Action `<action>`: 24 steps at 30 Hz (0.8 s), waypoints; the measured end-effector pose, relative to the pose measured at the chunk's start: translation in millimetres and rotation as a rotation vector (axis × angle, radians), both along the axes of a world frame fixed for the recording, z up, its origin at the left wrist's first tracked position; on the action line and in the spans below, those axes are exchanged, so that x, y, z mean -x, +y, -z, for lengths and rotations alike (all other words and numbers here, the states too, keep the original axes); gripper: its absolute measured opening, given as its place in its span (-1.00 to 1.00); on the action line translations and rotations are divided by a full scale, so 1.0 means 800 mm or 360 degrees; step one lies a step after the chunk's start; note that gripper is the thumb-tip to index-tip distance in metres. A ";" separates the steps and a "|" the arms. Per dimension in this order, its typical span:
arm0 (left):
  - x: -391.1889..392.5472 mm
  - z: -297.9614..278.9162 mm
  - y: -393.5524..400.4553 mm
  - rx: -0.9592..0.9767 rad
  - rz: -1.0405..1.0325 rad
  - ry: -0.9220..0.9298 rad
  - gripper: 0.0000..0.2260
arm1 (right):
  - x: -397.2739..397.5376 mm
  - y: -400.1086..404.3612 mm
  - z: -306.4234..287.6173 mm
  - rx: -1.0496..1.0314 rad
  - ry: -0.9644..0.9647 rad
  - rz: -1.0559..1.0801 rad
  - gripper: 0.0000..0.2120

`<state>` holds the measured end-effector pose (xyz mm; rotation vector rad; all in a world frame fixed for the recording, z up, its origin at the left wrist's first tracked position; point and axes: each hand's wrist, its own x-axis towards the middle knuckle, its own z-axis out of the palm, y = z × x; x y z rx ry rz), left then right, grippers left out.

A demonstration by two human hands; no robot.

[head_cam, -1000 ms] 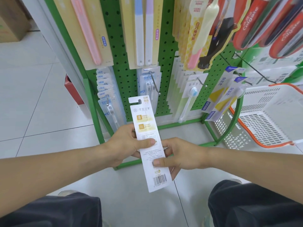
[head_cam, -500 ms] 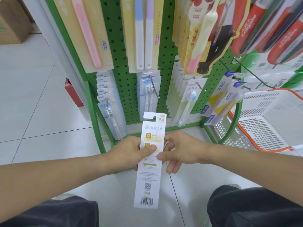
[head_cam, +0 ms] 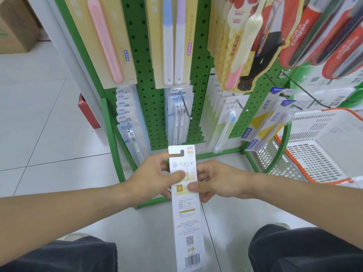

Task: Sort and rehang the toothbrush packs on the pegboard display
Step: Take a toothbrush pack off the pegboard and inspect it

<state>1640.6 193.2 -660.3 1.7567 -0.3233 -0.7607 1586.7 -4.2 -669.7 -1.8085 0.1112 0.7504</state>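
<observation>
Pinching white toothbrush pack (head_cam: 185, 203) upper part, both hands' fingers (head_cam: 177, 176)

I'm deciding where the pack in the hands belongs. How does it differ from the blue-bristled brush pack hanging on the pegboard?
The held pack shows its printed white back with a barcode; the hanging pack shows a brush with blue bristles through its clear front. The held pack is gripped by the left hand and right hand; the hanging pack sits on a hook. Both have a hang hole on top.
</observation>
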 end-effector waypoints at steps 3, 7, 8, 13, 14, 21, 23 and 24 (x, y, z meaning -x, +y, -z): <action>0.000 0.000 0.001 -0.0026 0.0003 -0.0017 -0.78 | 0.000 0.001 0.002 -0.0086 0.0063 -0.0008 -0.76; 0.004 0.001 -0.001 -0.0079 -0.0006 -0.0056 -0.78 | -0.001 0.000 0.005 -0.0139 0.0134 -0.0036 -0.72; 0.004 0.001 -0.001 -0.0088 -0.0002 -0.0064 -0.79 | -0.001 0.000 0.005 -0.0146 0.0152 -0.0044 -0.72; 0.005 0.002 -0.003 -0.0116 -0.0008 -0.0087 -0.80 | -0.002 0.000 0.005 -0.0169 0.0197 -0.0052 -0.71; 0.005 0.002 -0.003 -0.0125 -0.0008 -0.0093 -0.80 | -0.002 0.001 0.005 -0.0171 0.0200 -0.0053 -0.71; 0.001 0.002 -0.001 -0.0172 0.0030 -0.0051 -0.81 | -0.001 0.008 0.004 -0.0177 0.0080 0.0265 -0.69; 0.001 -0.001 -0.001 -0.0119 0.0076 0.0058 -0.82 | -0.002 0.008 0.002 -0.0168 -0.0042 0.0444 -0.68; 0.003 -0.003 -0.002 -0.0086 0.0078 0.0109 -0.83 | -0.003 0.008 0.001 -0.0137 -0.0097 0.0469 -0.68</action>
